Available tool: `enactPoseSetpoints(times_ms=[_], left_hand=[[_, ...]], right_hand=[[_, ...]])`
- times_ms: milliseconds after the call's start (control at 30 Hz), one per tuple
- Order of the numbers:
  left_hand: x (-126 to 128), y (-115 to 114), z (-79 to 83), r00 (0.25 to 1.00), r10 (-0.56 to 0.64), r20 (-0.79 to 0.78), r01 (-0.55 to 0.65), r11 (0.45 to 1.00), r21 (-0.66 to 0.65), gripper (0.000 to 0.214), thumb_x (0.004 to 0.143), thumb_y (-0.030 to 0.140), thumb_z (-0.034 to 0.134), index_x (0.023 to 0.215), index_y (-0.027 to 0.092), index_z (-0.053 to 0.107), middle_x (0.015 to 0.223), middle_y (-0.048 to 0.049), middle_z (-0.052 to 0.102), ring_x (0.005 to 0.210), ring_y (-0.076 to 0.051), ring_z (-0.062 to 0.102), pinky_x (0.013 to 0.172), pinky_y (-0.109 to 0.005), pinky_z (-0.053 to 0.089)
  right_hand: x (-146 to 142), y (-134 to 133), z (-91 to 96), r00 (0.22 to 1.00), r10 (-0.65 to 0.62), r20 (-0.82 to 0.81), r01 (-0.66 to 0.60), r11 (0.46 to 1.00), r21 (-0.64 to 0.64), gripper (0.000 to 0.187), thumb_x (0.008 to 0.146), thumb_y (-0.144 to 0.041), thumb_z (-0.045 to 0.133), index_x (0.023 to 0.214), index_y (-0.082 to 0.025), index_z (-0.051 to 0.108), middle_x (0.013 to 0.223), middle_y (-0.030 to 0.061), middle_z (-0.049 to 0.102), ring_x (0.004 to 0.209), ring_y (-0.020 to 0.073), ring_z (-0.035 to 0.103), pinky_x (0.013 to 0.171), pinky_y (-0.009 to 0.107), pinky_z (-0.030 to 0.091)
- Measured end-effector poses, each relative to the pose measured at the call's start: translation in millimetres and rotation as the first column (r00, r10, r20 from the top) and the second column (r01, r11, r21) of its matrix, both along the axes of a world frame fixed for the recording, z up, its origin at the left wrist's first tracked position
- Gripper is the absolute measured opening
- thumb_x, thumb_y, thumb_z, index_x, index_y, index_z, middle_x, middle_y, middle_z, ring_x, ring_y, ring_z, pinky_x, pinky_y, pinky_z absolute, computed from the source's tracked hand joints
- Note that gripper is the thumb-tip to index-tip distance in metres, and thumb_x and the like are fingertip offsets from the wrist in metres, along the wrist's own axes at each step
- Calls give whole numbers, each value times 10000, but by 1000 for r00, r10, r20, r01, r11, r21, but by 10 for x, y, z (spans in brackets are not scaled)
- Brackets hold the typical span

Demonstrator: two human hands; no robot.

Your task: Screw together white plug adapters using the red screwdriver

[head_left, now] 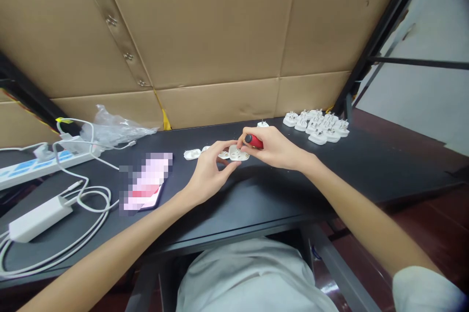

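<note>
Left hand (210, 169): thumb and fingers curve apart only by the width of the white plug piece (239, 155), thumb at its near edge and fingertips at its far side, clamped on it. The piece sits at or just above the black table (271, 199), in front of the person; contact with the surface cannot be determined. Right hand (274, 148): fingers close together around a red-handled tool (255, 142), dark end uppermost, over the piece's right side. The tool's working tip is hidden. A white casing (192, 155) lies near the left hand; upturned white plugs (318, 125) stand grouped to the right.
</note>
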State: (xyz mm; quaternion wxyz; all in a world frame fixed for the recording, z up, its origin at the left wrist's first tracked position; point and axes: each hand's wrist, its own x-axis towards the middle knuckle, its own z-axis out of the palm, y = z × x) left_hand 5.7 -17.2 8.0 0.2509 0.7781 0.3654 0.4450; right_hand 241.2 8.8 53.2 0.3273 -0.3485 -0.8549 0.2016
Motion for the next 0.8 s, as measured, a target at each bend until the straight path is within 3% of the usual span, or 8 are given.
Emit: enactPoseSetpoints(times_ms=[100,233,300,400,467,533,800], left_hand=[[-1,17,-11,1000,26,-8,-26,1000,13,382,989,304,781,1361,222,740,1261,-110,778,1106,-260,752,892,-397,692],[-7,22,-15,996,81,-28,-80,997,22,380,965,312,801,1331,221,754,1272,-107,776,1122,-268,742,843,-376,686],[-10,14,-12,995,94,-33,-93,995,21,366,959,309,803,1312,224,754,1292,-107,775,1135,-271,736,826,-367,684],[-13,2,-12,995,95,-39,-94,995,29,340,958,295,794,1288,229,749,1301,-105,774,1136,-271,730,803,-360,677],[-12,-1,-16,995,88,-44,-86,996,35,333,954,284,792,1279,228,747,1286,-103,773,1124,-268,727,784,-352,672],[-9,-2,-20,996,79,-49,-77,996,38,330,951,276,790,1275,226,746,1272,-102,771,1118,-265,725,770,-345,670],[0,-8,-21,996,75,-44,-72,995,66,312,946,254,787,1255,234,747,1248,-95,765,1103,-260,722,758,-338,667]], right_hand=[[-8,-4,-6,999,-25,-20,26,999,45,126,996,-244,648,1051,-222,760,756,-51,626,668,130,494,694,264,382],[35,45,-7,988,-144,-62,151,980,133,125,1015,-225,611,1069,-210,722,946,22,763,770,166,636,745,282,432],[93,88,-7,953,-294,73,278,944,176,124,1057,-251,577,1057,-206,693,986,65,779,840,209,689,742,304,419],[194,151,-18,761,-485,431,433,874,218,123,1080,-261,564,1068,-201,670,1026,125,796,896,277,735,698,336,364],[240,177,-36,636,-498,590,473,855,213,119,1075,-257,585,1116,-191,675,1112,169,804,965,319,762,702,348,362],[255,187,-60,584,-479,655,481,854,197,115,1065,-248,609,1124,-184,684,1157,193,802,1002,343,775,715,353,374],[187,190,-123,617,-399,678,412,898,154,42,1047,-232,629,1067,-222,665,1101,131,801,969,316,791,680,343,333]])
